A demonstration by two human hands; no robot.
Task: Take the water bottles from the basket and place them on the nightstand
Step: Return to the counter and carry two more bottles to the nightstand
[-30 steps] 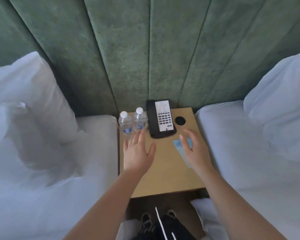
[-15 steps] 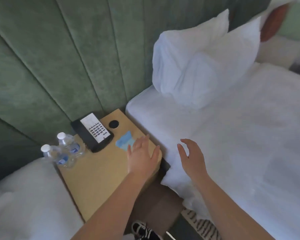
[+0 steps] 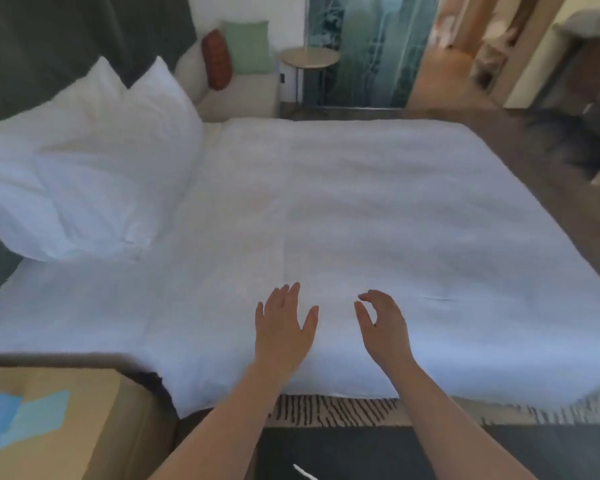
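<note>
- Hovering: my left hand (image 3: pixel 284 327) and my right hand (image 3: pixel 383 329), side by side above the near edge of the bed (image 3: pixel 361 209), neither one holding anything.
- Left hand: palm down, fingers straight and a little spread, thumb out toward the right hand.
- Right hand: palm turned inward, fingers (image 3: pixel 369 295) curled loosely with a gap to the thumb, clamped on nothing.
- Forearms: both reach forward from the bottom of the view, roughly parallel, wrists level.
- Nightstand (image 3: pixel 94 407): down and to the left of my left fingers, only its near corner showing; a pale blue card (image 3: pixel 32 415) lies on the part I can see.
- Water bottles: none in view; their long axis cannot be told.
- Basket: not in view either, so I cannot say which way it lies from my fingers.
- Nearer hand: the left is closer to the nightstand; for the basket, I cannot tell.
- Ahead of the fingers: plain white cover; pillows (image 3: pixel 84 174) up and to the left.
- Judgement: the next move turns on finding the basket first, which likely means turning further.
</note>
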